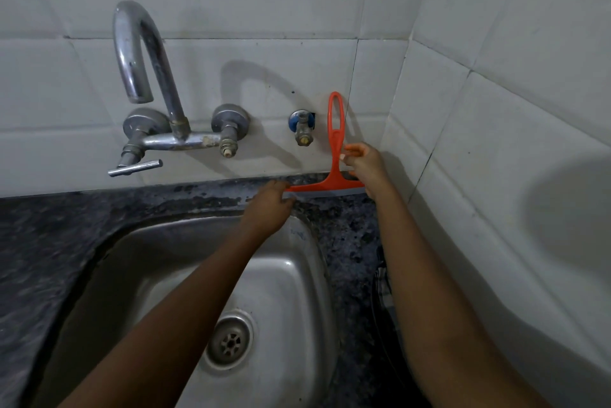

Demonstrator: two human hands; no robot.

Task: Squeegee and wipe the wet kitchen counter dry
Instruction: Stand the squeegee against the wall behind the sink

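Observation:
An orange squeegee (335,156) stands upright against the white tiled wall, its grey blade resting on the dark speckled counter (344,229) behind the sink. My right hand (362,164) pinches the lower part of its looped handle. My left hand (271,204) grips the left end of the blade. Both arms reach forward over the sink. The counter surface looks damp and blotchy near the wall.
A steel sink (205,275) with a round drain (230,341) fills the lower middle. A curved chrome tap (145,77) and a small valve (302,130) stick out of the wall. A tiled side wall (496,176) closes the right. A dark object (383,285) lies by my right forearm.

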